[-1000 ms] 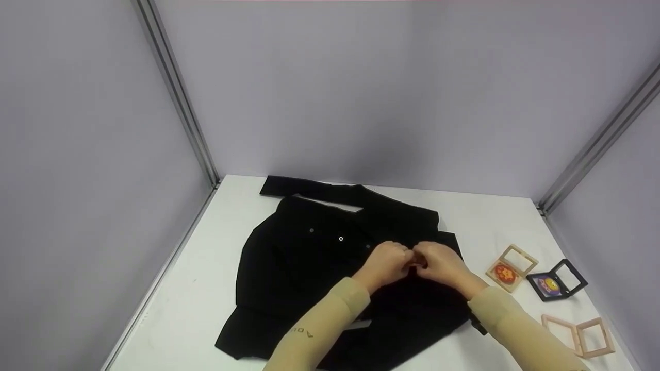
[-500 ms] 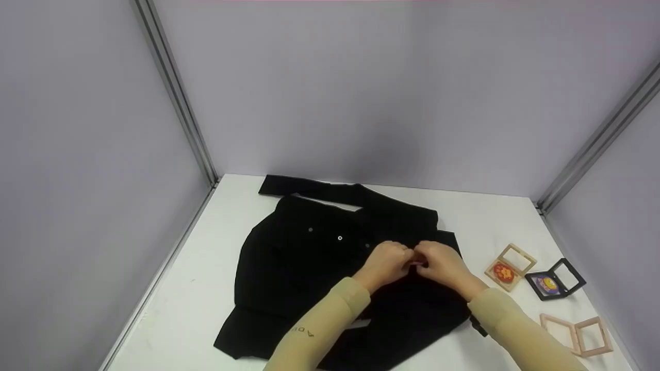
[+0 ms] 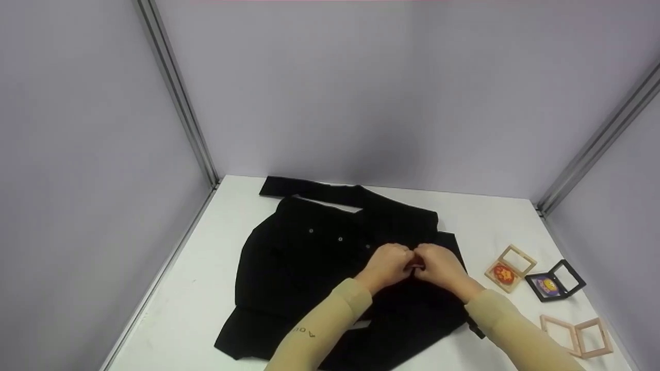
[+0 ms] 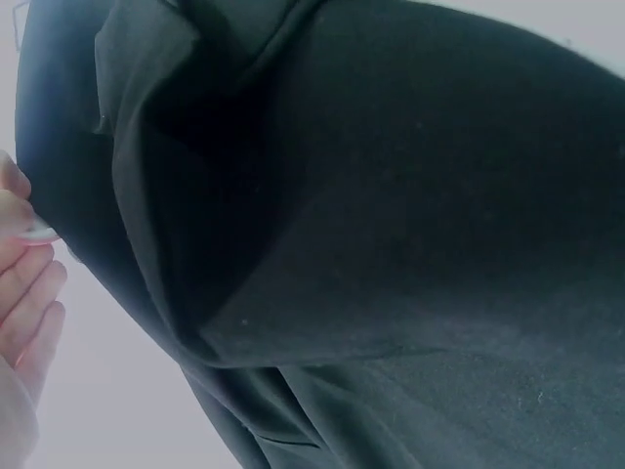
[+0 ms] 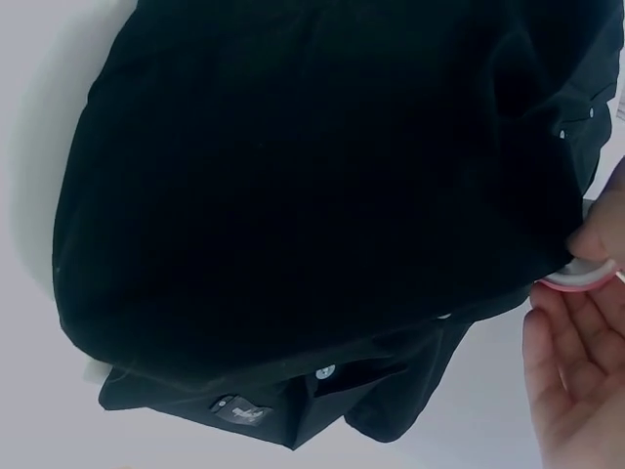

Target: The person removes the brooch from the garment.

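Note:
A black button-up shirt lies spread on the white table, one sleeve stretched along its far side. My left hand and right hand meet over the shirt's right part, knuckles nearly touching. In the right wrist view my thumb and fingers pinch a round badge, with a white back and pinkish-red rim, at the edge of the black cloth. My left fingers hold the badge and cloth edge in the left wrist view. The badge's fastening is hidden.
To the right stand a wooden case with a red badge, a black case with a purple and yellow badge, and a pale pink hinged frame. Grey panels enclose the table.
Both hands stay at the same spot on the shirt. The right hand's fingers have shifted slightly against the left, and its wrist has moved a little to the left.

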Demonstrator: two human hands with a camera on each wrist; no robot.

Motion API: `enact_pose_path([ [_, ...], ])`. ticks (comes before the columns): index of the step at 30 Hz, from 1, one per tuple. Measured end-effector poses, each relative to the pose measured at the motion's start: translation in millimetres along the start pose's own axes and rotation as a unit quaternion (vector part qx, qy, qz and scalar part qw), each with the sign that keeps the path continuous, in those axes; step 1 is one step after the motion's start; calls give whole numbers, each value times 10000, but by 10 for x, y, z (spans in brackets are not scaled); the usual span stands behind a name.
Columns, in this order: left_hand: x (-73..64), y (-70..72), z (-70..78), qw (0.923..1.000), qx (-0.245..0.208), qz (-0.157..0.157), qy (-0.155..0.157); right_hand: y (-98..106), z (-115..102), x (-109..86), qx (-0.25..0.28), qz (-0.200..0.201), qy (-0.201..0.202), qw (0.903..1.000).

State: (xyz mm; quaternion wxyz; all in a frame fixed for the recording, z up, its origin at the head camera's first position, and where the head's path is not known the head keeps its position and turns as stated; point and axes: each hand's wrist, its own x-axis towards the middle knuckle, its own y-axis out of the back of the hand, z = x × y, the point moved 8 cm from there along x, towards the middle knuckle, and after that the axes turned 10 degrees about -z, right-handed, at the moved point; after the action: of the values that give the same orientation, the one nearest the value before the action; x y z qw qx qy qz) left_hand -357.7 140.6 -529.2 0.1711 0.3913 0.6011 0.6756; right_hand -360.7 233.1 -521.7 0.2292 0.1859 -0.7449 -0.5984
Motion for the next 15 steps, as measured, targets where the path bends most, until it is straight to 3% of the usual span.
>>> enact_pose_path([
  [15, 7, 47, 17, 9997, 207, 101, 121, -35, 93, -42, 322, 207, -344, 9987],
])
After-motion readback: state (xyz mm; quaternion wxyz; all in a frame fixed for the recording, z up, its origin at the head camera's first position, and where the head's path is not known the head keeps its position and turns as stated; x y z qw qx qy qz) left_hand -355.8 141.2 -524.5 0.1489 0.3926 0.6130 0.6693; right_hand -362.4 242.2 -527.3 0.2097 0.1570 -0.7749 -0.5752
